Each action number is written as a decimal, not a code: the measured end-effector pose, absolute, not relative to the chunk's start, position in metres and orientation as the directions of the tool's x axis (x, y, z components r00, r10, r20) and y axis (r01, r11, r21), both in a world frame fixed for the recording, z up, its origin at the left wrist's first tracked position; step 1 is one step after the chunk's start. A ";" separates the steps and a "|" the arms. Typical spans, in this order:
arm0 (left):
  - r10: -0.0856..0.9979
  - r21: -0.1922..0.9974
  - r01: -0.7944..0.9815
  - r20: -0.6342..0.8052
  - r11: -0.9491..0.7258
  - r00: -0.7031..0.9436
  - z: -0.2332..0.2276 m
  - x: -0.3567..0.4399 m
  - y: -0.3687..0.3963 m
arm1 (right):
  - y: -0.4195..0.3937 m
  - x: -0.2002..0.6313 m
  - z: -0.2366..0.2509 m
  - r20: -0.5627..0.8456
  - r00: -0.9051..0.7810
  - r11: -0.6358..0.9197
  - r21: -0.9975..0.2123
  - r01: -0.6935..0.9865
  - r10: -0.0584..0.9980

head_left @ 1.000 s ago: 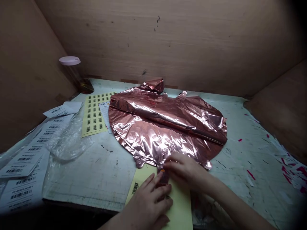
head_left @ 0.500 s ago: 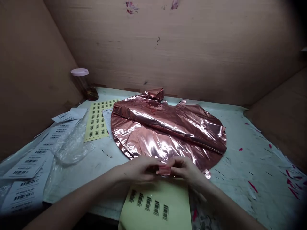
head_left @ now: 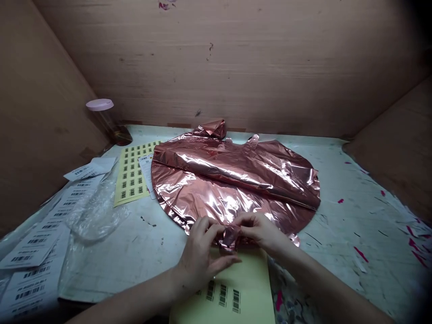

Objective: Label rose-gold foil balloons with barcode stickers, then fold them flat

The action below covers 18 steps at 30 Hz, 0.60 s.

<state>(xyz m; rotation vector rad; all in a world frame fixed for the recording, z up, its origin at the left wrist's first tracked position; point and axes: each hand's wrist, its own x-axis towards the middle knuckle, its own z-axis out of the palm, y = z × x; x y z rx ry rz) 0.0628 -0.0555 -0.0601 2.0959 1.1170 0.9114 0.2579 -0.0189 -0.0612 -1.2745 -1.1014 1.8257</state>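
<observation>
Several flat rose-gold foil balloons (head_left: 209, 189) seem to lie stacked on the table, their shiny surface creased. At their near edge, my right hand (head_left: 259, 231) pinches a small folded foil tab of the balloon (head_left: 230, 236) between thumb and fingers. My left hand (head_left: 202, 249) is on the other side of that tab. Its fingertips touch the foil while its thumb is stretched out below, apart from the fingers. Under both hands a yellow barcode sticker sheet (head_left: 249, 279) hangs over the table's front edge, partly covered by my left hand and wrist.
Left of the balloons lie another yellow sticker sheet (head_left: 130, 175), crumpled clear plastic (head_left: 97, 216) and white barcode labels (head_left: 33, 247). A lidded clear cup (head_left: 106, 121) leans in the back left corner. Pink scraps (head_left: 361, 254) litter the right. Cardboard walls (head_left: 236, 67) enclose the table.
My left hand has turned and its thumb has come away from the tab, dropping lower. My right hand still pinches the foil. The view has shifted slightly.
</observation>
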 end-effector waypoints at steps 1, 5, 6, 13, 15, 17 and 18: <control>0.872 0.805 0.395 0.285 -0.443 0.397 -0.058 0.062 -0.054 | -0.019 0.257 -0.061 -0.409 -0.321 -0.441 -0.897 -0.032 0.854; 0.864 0.850 0.337 0.235 -0.405 0.445 -0.054 0.059 -0.040 | -0.022 0.254 -0.064 -0.403 -0.293 -0.432 -0.901 -0.039 0.867; 0.849 0.814 0.377 0.243 -0.441 0.470 -0.056 0.060 -0.036 | -0.022 0.255 -0.065 -0.408 -0.288 -0.435 -0.900 -0.036 0.867; 0.664 0.390 0.546 0.547 -0.741 0.510 -0.073 0.064 -0.024 | 0.000 0.276 -0.052 -0.313 -0.538 -0.296 -0.948 0.121 0.783; 0.603 0.289 0.564 0.609 -0.774 0.515 -0.073 0.064 -0.025 | 0.007 0.278 -0.048 -0.324 -0.574 -0.317 -0.941 0.117 0.752; 0.600 0.280 0.578 0.633 -0.766 0.489 -0.071 0.064 -0.026 | 0.010 0.274 -0.047 -0.341 -0.546 -0.349 -0.933 0.093 0.765; 0.619 0.317 0.575 0.635 -0.754 0.462 -0.070 0.064 -0.026 | 0.010 0.271 -0.048 -0.342 -0.528 -0.354 -0.932 0.083 0.777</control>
